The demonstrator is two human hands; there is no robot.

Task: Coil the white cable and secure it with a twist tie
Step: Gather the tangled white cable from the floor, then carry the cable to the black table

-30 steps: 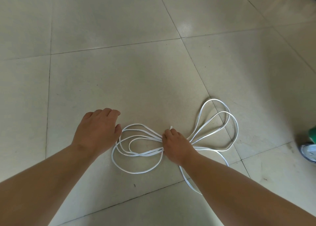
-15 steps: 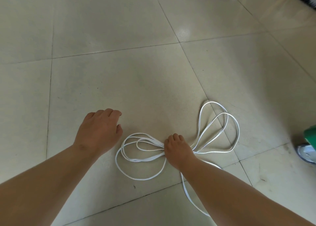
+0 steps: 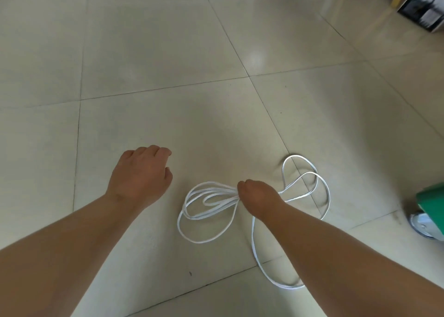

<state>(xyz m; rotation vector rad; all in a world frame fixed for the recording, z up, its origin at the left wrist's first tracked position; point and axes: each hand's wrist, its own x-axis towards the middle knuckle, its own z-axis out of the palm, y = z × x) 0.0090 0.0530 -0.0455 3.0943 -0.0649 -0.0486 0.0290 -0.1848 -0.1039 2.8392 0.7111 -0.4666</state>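
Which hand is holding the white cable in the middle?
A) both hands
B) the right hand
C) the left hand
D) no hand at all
B: the right hand grips the white cable where its loops bunch together, while the left hand is off to the side, apart from the cable and holding nothing.

The cable [image 3: 229, 195] lies on the tiled floor [image 3: 168, 52], near and right of centre. The right hand [image 3: 258, 196] grips its middle: one bunch of loops fans out left of the hand, another to its far right, and one strand runs nearward beneath the forearm. The left hand [image 3: 141, 175] is left of the loops, apart from them. A caster [image 3: 422, 223] stands at the right edge, and a box [image 3: 422, 6] sits far right.
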